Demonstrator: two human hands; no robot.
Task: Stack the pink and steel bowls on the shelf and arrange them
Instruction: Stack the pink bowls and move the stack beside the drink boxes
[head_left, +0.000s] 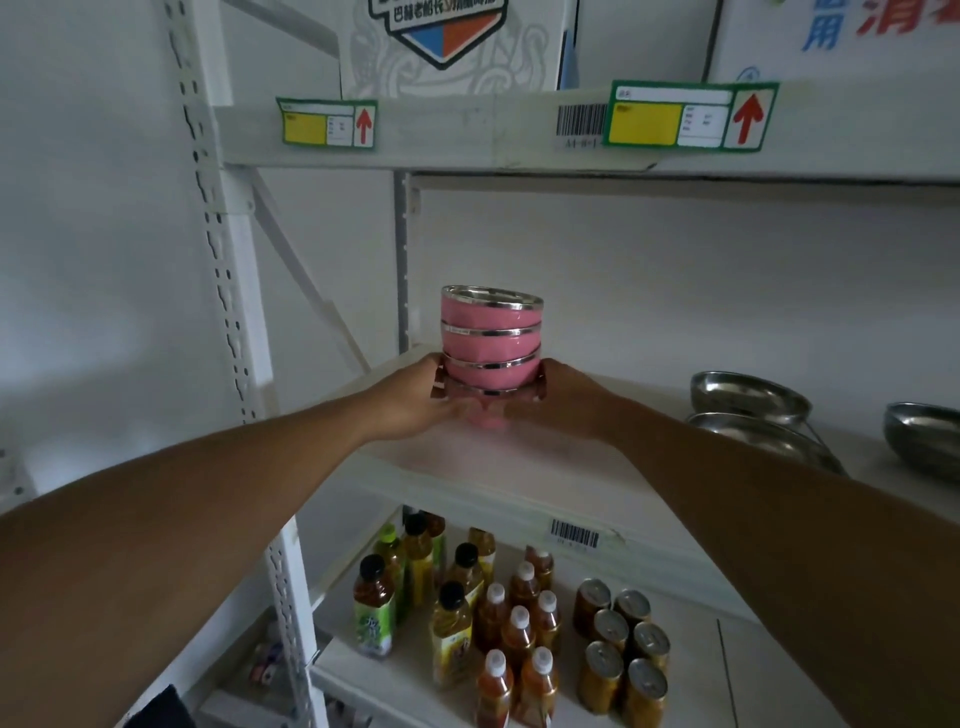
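Head view: we see the white shelf (519, 467) crossing mid-frame, steel bowls (748, 395) at right. At centre, the pink bowl stack (491, 338) stands upright, rims up, apparently just above the board. Our left hand (415, 397) and right hand (563, 397) clasp its base.

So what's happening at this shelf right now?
A person grips a stack of pink bowls with steel rims at its base, left hand and right hand on either side, at the white middle shelf. Loose steel bowls sit to the right. Bottled drinks and cans fill the shelf below.
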